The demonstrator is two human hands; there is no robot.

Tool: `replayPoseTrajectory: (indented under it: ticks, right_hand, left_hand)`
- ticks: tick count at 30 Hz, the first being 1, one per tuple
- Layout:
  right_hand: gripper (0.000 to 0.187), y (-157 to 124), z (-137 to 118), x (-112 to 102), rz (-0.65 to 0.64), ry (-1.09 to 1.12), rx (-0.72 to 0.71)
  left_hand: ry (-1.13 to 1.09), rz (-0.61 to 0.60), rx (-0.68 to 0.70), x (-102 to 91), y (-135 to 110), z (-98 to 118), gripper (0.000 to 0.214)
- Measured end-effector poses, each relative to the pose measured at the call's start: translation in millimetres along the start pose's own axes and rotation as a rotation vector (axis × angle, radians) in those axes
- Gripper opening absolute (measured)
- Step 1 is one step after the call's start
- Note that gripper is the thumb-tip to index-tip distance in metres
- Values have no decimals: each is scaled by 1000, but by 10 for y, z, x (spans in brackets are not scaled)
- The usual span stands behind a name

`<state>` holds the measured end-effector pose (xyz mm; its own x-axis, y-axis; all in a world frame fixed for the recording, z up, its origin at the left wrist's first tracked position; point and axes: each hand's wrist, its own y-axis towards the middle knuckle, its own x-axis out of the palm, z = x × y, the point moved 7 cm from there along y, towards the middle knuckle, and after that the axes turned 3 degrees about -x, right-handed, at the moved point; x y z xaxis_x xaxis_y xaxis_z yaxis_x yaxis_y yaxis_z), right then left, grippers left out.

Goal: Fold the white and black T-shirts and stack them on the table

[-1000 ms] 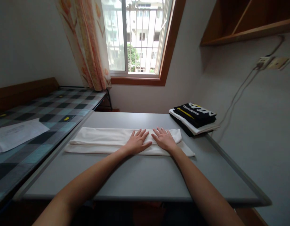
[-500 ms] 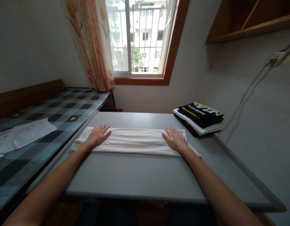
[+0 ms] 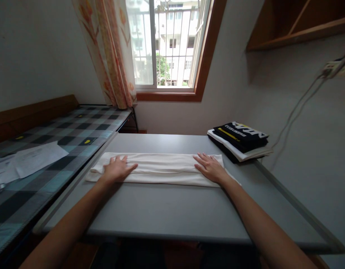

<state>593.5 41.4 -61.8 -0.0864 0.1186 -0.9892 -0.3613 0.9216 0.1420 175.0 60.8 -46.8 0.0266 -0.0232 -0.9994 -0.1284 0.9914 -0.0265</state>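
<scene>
A white cloth garment [image 3: 164,168], folded into a long flat strip, lies crosswise on the grey table [image 3: 167,213]. My left hand [image 3: 118,168] rests on the strip's left part, palm down with fingers spread. Near the other end, my right hand [image 3: 210,167] lies flat on the fabric, its fingers pointing up and to the left. Neither hand grips anything. A lengthwise fold line runs along the strip between the hands, and the layers at both ends sit slightly uneven.
At the table's back right is a stack of folded black and white clothes [image 3: 239,140]. Left of the table stands a bed with a checked cover [image 3: 77,130], with paper sheets [image 3: 39,158] on it. A wooden shelf [image 3: 301,35] hangs at upper right.
My left hand has shifted slightly right and toward me on the cloth, its thumb now farther out. My right hand has turned a little, staying near the right end. The garment stays in place.
</scene>
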Motion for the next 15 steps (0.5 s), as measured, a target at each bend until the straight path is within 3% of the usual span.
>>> replayPoseTrajectory:
  ticks: [6,12,15]
  right_hand:
    - [61,87,66,49,-39,-7,46]
    - [63,309,150,59,-83,-14,147]
    - [62,378,183,60,-72,-20,186]
  left_hand:
    - [-15,-4,-9,166,263,73,89]
    - [-54,27,49,152,767,168,89]
    - [-69,66,80,120,891,227,83]
